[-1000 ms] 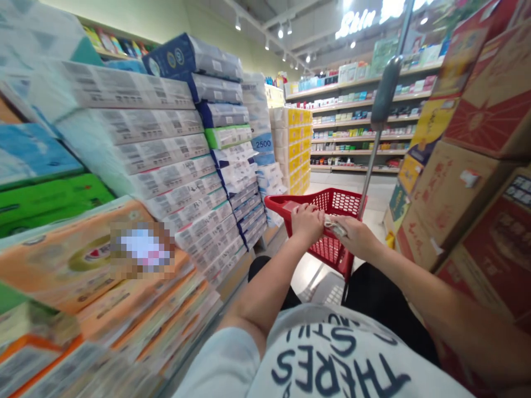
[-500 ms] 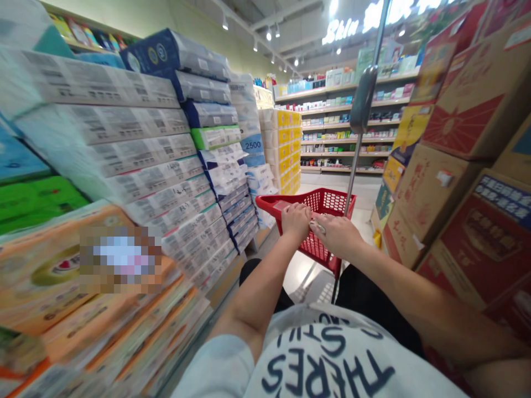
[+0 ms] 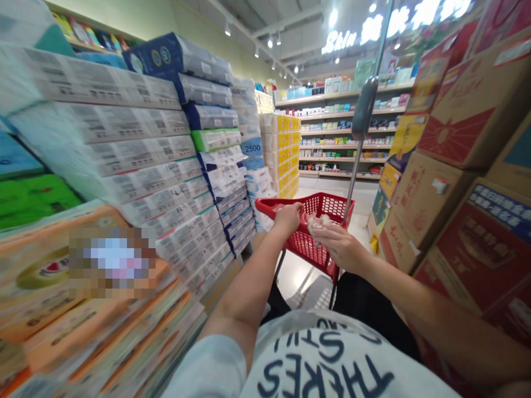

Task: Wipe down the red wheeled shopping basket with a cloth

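Clamped on the cart [image 3: 306,249] at centre frame with the left hand [image 3: 288,218], on a cloth [image 3: 314,224] just beside with the right hand [image 3: 338,241]; could, if steered loosely, clip packs [image 3: 133,149] at frame left or cartons [image 3: 431,193] at right in so tight an aisle [image 3: 363,221]

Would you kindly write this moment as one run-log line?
left hand: on red cart | right hand: holding crumpled pale item | left side: stacked packs | right side: stacked boxes | ahead: stocked shelves
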